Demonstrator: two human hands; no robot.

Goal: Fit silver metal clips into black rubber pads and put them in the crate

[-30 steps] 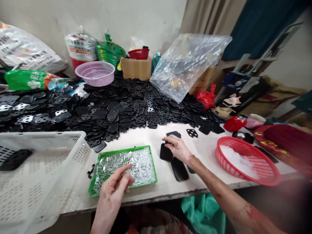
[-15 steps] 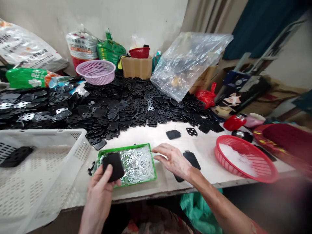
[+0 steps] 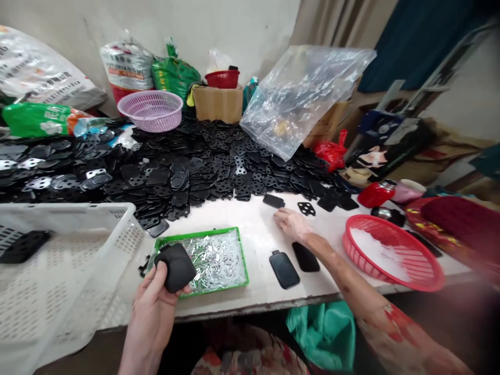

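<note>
My left hand (image 3: 156, 297) is closed on a black rounded-square plate (image 3: 176, 266), thumb on top, over the left end of a shallow green tray (image 3: 241, 255). Small shiny metal pieces (image 3: 219, 263) fill that tray. My right hand (image 3: 292, 223) stretches across the table, its fingers bent together at the near edge of a small black plate (image 3: 273, 201); the thumb is hidden. Below my right forearm lie a black tabbed plate (image 3: 284, 269) and another black plate (image 3: 305, 257). A black plate with holes (image 3: 307, 209) rests just right of my fingers.
A large pile of black plates (image 3: 211, 166) spreads along the back. At the left stands a white perforated crate (image 3: 78, 271); at the right, a red basket (image 3: 425, 260) with white contents. A lilac basket (image 3: 152, 112) and a clear plastic bag (image 3: 300, 99) sit behind.
My right hand has moved from the tray's right edge to the small black plate, which has shifted slightly away. My left hand keeps its plate, now turned a little.
</note>
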